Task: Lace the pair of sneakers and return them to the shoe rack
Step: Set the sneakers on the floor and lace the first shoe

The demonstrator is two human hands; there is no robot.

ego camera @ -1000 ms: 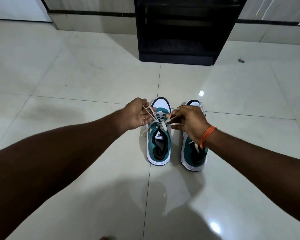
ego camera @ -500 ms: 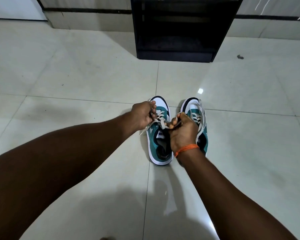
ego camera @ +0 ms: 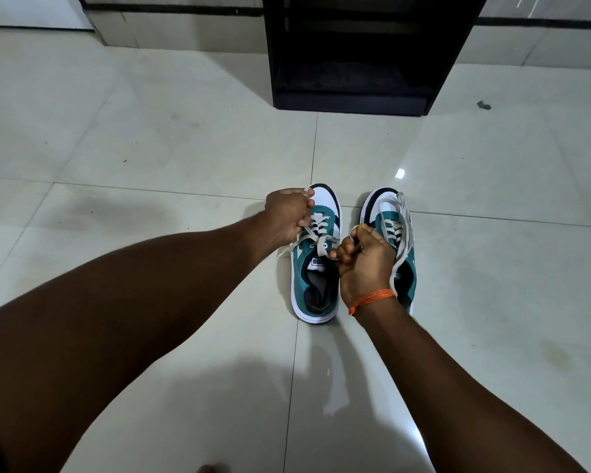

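Sneakers sit side by side on the tiled floor point(ego camera: 151, 138), toes pointing at the black shoe rack point(ego camera: 352, 56), which stands well apart from them against the wall. The left sneaker point(ego camera: 316, 285), teal with a white toe, lies directly out from the rack's front; the right sneaker point(ego camera: 394, 213) is just beside it. The left hand point(ego camera: 285, 213) is clenched around one end of the left sneaker's lace point(ego camera: 318, 230), by the toe on the rack side. The right hand point(ego camera: 365, 264), with an orange thread point(ego camera: 372, 298) at the wrist, is closed on what seems to be the other end, over the gap between the shoes. A loose lace point(ego camera: 401, 240) trails along the right sneaker.
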